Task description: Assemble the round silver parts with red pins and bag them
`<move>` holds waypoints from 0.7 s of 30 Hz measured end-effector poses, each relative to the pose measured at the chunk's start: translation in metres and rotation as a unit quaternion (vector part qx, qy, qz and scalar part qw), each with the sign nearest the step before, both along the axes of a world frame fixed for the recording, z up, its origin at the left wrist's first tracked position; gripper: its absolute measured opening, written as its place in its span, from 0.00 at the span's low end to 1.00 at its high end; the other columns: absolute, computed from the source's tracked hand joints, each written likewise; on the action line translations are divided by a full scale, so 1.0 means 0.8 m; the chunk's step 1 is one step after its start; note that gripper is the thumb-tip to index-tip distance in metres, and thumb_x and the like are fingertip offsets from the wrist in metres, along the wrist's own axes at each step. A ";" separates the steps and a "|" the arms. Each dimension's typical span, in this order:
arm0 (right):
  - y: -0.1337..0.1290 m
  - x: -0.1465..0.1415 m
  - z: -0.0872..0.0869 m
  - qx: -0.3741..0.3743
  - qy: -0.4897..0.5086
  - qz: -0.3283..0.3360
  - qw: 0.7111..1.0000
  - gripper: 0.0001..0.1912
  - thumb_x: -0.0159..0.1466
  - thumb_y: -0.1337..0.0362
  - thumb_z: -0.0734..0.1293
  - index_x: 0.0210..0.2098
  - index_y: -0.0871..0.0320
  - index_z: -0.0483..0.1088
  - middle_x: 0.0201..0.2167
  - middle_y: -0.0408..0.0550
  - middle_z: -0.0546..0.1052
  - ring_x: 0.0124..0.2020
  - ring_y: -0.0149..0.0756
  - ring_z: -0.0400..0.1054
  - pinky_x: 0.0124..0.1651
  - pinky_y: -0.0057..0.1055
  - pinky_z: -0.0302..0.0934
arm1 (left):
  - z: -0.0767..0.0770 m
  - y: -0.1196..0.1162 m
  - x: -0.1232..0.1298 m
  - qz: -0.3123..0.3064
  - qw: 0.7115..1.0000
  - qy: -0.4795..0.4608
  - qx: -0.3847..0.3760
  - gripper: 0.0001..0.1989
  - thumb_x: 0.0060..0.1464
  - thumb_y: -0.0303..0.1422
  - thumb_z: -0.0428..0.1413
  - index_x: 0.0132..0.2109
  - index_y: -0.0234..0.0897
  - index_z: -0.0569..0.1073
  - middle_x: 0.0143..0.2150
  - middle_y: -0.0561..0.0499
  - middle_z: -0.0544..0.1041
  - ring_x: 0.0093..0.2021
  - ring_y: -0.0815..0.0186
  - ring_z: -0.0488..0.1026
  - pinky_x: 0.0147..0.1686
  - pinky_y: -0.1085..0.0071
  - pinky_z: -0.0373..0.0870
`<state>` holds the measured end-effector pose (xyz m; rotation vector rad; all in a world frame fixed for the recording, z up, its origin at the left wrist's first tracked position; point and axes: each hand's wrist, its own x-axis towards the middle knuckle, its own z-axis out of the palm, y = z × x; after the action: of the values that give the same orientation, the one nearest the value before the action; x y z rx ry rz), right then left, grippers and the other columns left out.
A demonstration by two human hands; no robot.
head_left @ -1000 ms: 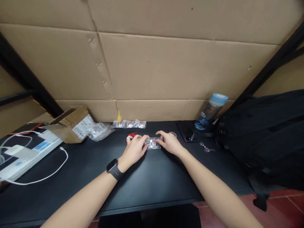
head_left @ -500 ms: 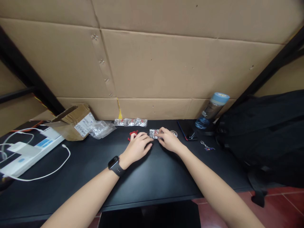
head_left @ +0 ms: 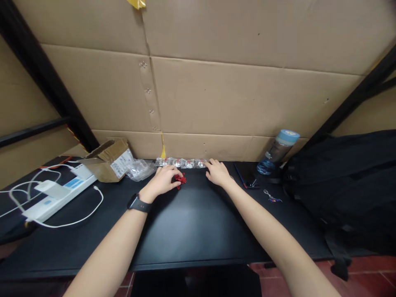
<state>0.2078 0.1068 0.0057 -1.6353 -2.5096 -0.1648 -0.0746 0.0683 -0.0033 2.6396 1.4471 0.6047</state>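
My left hand (head_left: 162, 180) curves over a small tangle of red cords (head_left: 180, 180) lying on the black table. Its thumb and forefinger are apart, with the tangle at their tips; whether they grip it is not clear, and they look open. Along the back of the table runs a row of clear packets with round silvery pieces and red marks inside. My right hand (head_left: 217, 172) is open, its fingertips touching the rightmost packet (head_left: 200, 163) of that row. Fingers partly cover this packet. A dark smartwatch (head_left: 139, 203) is on my left wrist.
Left on the table stand an open cardboard box (head_left: 108, 161), crumpled clear plastic (head_left: 140, 170) and a white power strip (head_left: 62, 198) with cables. To the right are a dark phone (head_left: 246, 175), a blue-lidded bottle (head_left: 277, 152), a small keychain (head_left: 273, 198) and a black backpack (head_left: 343, 185).
The packet under my right hand has moved back to the right end of the row. My left hand has moved left, away from that packet, to the red cords. The view has shifted slightly.
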 end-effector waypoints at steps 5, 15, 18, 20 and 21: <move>-0.019 0.064 0.005 -0.071 0.014 -0.004 0.997 0.31 0.59 0.61 0.71 0.61 0.52 0.68 0.61 0.56 0.69 0.60 0.55 0.63 0.59 0.48 0.58 | -0.016 -0.005 0.023 0.018 0.997 0.029 0.068 0.08 0.62 0.32 0.57 0.46 0.47 0.80 0.46 0.48 0.77 0.51 0.55 0.69 0.48 0.59 0.59; -0.026 0.140 -0.016 -0.109 0.164 0.038 0.980 0.21 0.57 0.72 0.72 0.51 0.55 0.76 0.49 0.51 0.80 0.47 0.41 0.75 0.53 0.33 0.66 | -0.007 -0.015 0.044 0.050 0.996 -0.032 0.072 0.09 0.67 0.34 0.53 0.39 0.43 0.77 0.43 0.50 0.81 0.51 0.56 0.70 0.49 0.58 0.55; -0.029 0.145 -0.012 -0.099 0.183 0.034 0.978 0.20 0.56 0.71 0.73 0.48 0.53 0.77 0.47 0.49 0.80 0.46 0.41 0.76 0.52 0.34 0.68 | -0.003 -0.022 0.053 0.052 0.995 -0.077 0.045 0.08 0.68 0.34 0.51 0.42 0.42 0.74 0.44 0.50 0.81 0.49 0.59 0.72 0.48 0.60 0.54; -0.033 0.145 -0.007 -0.082 0.206 0.040 0.974 0.21 0.56 0.71 0.74 0.49 0.53 0.77 0.48 0.49 0.80 0.46 0.41 0.76 0.52 0.36 0.68 | -0.002 -0.028 0.061 0.040 0.994 -0.098 0.028 0.07 0.67 0.34 0.52 0.41 0.41 0.74 0.43 0.51 0.82 0.47 0.61 0.73 0.48 0.60 0.54; -0.036 0.142 -0.005 -0.076 0.222 0.047 0.971 0.22 0.56 0.71 0.74 0.50 0.53 0.77 0.49 0.50 0.80 0.46 0.41 0.76 0.52 0.37 0.68 | -0.002 -0.031 0.066 0.033 0.994 -0.105 0.023 0.07 0.67 0.35 0.53 0.40 0.41 0.74 0.42 0.51 0.82 0.46 0.61 0.74 0.48 0.60 0.54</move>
<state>0.3211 0.0781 0.0019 -1.4044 -2.2852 0.3706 -0.0221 0.0438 -0.0047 2.4786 1.4778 0.9018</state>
